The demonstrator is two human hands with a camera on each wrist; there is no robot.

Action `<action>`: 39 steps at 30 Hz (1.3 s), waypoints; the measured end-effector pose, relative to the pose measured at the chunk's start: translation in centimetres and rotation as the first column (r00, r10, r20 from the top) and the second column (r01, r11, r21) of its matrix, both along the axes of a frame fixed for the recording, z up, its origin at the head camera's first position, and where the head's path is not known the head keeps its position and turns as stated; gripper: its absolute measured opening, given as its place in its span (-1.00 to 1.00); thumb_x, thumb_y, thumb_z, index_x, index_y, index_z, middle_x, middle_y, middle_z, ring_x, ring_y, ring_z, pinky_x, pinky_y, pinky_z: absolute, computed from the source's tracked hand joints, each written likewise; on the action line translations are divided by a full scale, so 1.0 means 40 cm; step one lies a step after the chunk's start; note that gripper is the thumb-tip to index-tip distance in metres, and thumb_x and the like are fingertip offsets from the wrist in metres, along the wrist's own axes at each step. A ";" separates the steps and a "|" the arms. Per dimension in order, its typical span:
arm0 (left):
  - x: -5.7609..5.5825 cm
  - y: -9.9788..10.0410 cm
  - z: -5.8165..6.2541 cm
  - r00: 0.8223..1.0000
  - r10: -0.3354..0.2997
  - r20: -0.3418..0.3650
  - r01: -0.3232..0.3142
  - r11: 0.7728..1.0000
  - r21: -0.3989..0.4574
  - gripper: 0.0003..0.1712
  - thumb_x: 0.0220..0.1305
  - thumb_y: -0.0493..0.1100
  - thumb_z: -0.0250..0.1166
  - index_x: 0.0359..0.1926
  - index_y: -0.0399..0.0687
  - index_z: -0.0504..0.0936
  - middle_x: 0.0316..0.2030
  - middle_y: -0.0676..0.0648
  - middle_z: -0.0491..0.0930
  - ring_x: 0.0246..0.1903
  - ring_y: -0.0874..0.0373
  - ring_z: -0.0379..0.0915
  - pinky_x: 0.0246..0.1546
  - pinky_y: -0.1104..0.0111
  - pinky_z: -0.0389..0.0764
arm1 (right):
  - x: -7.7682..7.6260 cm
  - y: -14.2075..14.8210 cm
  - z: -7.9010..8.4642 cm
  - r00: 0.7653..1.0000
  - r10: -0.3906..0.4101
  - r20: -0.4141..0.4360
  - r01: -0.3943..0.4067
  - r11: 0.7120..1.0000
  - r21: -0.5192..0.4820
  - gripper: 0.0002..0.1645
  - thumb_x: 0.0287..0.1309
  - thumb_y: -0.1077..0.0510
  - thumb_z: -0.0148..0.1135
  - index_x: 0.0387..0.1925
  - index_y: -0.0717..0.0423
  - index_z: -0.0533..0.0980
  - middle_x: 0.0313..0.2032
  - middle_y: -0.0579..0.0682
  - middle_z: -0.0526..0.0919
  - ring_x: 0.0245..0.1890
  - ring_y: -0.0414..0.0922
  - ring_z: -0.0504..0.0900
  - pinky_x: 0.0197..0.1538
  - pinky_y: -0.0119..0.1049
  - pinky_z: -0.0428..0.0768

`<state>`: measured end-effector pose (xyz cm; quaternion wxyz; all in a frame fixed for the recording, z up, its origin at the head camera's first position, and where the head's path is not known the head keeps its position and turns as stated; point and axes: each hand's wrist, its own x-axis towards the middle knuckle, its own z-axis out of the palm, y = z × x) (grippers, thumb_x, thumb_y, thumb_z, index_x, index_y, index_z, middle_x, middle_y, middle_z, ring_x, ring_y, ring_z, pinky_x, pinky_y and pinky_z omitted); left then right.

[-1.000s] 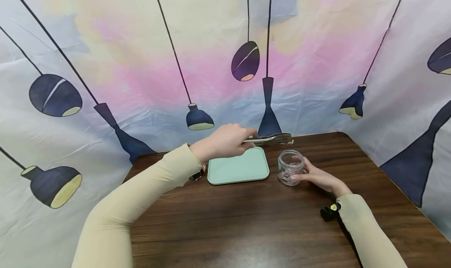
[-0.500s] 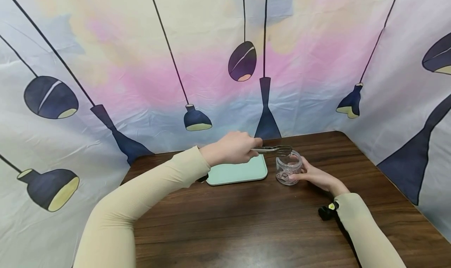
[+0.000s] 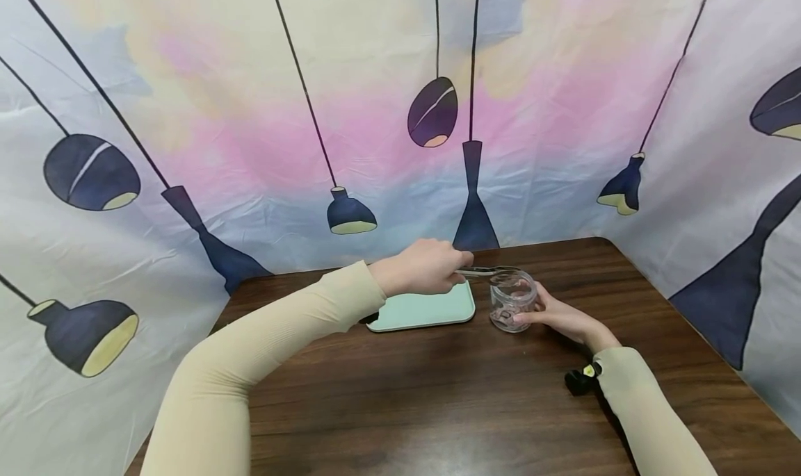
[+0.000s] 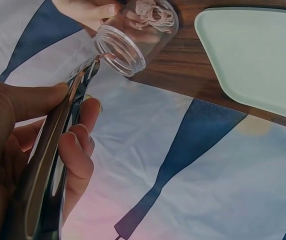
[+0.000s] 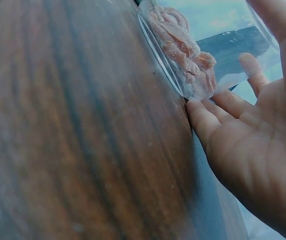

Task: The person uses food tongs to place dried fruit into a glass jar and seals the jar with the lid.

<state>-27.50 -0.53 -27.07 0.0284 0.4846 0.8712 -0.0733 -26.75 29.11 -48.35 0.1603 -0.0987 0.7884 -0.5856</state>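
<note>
My left hand [image 3: 428,267] grips a pair of metal tongs [image 4: 50,155], thumb on one side and curled fingers on the other. In the left wrist view the tips of the tongs reach the open mouth of a clear jar [image 3: 514,297], with a thin pinkish shred [image 4: 106,56] right at them. My right hand [image 3: 557,313] holds the jar upright on the table, thumb and fingers around its side. Pale pink, crinkled strips [image 5: 180,45] of what looks like dried food lie in the bottom of the jar.
A pale green rectangular tray [image 3: 432,310] lies left of the jar, partly hidden under my left hand. All of this is on a dark wooden table [image 3: 400,399]. A cloth printed with lamps [image 3: 350,215] hangs close behind the table's far edge.
The left hand has come down and slightly right, bringing the tongs' tips from above the jar to its mouth. The right hand and the jar stay in place.
</note>
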 end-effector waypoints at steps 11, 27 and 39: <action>-0.004 0.005 -0.013 1.000 -0.005 -0.006 0.005 1.000 -0.008 -0.75 0.51 -0.06 0.18 0.08 -0.02 0.62 -0.29 0.01 0.65 -0.45 0.17 0.54 -0.37 0.29 0.57 | -0.002 0.000 -0.002 1.000 0.006 -0.002 -0.006 1.000 0.013 0.33 0.31 0.00 0.35 0.59 -0.03 -0.51 0.56 0.22 -0.48 0.51 0.38 -0.43 0.39 0.40 -0.20; -0.009 0.000 -0.028 1.000 -0.017 0.005 0.017 1.000 0.018 -0.74 0.51 -0.07 0.18 0.09 -0.04 0.62 -0.32 0.01 0.65 -0.47 0.18 0.52 -0.39 0.32 0.56 | 0.014 -0.036 0.038 0.965 -0.119 -0.234 0.135 0.989 0.056 0.24 0.16 -0.01 0.49 0.58 0.14 -0.14 0.44 0.35 0.14 0.46 0.31 0.12 0.32 0.28 0.25; -0.010 -0.003 -0.042 1.000 -0.008 0.008 0.007 1.000 0.027 -0.72 0.51 -0.06 0.19 0.11 -0.04 0.62 -0.34 0.02 0.63 -0.49 0.18 0.49 -0.44 0.33 0.52 | 0.023 -0.050 0.059 0.963 -0.139 -0.230 0.176 0.973 0.150 0.25 0.16 -0.09 0.48 0.58 0.18 -0.11 0.40 0.36 0.23 0.42 0.32 0.22 0.28 0.23 0.34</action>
